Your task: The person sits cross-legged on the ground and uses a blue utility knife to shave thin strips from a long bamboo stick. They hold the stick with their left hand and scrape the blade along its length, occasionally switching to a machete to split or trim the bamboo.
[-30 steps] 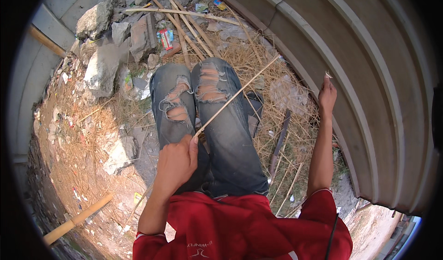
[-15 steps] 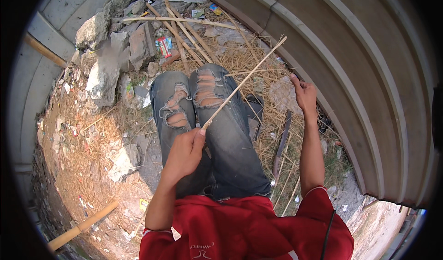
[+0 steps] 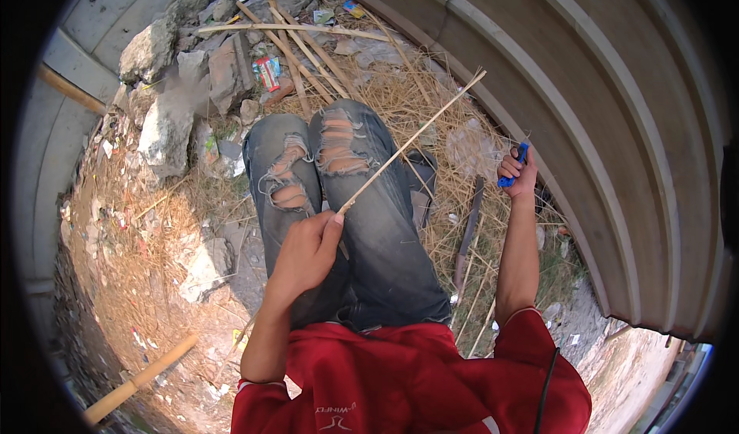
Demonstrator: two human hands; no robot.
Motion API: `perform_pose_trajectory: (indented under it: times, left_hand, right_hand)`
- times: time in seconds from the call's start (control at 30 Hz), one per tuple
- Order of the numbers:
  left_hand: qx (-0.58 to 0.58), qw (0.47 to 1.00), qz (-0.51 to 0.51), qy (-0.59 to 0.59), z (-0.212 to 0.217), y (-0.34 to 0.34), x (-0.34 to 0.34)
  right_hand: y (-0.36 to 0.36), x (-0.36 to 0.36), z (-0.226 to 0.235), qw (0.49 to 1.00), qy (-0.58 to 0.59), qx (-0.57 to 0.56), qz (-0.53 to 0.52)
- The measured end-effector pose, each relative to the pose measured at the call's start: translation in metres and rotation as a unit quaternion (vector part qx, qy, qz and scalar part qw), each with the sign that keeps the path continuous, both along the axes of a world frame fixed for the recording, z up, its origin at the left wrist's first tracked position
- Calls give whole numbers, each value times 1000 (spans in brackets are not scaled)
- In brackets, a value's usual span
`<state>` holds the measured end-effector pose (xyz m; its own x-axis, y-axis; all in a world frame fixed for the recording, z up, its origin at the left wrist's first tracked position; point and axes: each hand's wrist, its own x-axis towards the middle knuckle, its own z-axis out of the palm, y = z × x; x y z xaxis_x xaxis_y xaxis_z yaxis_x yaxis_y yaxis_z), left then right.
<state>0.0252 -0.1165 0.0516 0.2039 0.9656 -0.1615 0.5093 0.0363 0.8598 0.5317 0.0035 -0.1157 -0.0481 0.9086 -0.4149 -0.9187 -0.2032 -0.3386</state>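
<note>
I am seated in ripped blue jeans (image 3: pixel 362 226) and a red shirt (image 3: pixel 400 380). My left hand (image 3: pixel 304 253) pinches the near end of a thin pale stick (image 3: pixel 412 141), which slants up and to the right across my knees toward the corrugated metal wall (image 3: pixel 600 126). My right hand (image 3: pixel 517 171) is stretched out to the right near that wall and is closed around a small blue object (image 3: pixel 512 165), partly hidden by the fingers.
Grey stones (image 3: pixel 165 122) and rubble lie at the upper left, with several bamboo sticks (image 3: pixel 292 30) and litter beyond my knees. Dry straw covers the ground. A dark rod (image 3: pixel 466 230) lies by my right leg. A thick bamboo piece (image 3: pixel 138 380) sits at lower left.
My right hand has come down from the wall and now grips a small blue object. My left hand and the stick shifted slightly right and upward.
</note>
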Motion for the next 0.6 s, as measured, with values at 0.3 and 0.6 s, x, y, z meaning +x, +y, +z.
perform_pose_trajectory:
  times: [0.3, 0.6]
  left_hand:
    - [-3, 1000, -17, -10, -10, -2, -2]
    - [-80, 994, -26, -62, -8, 8, 11]
  right_hand:
    - [-14, -61, 9, 877, -459, -83, 112]
    - [-33, -197, 108, 888, -433, 145, 56]
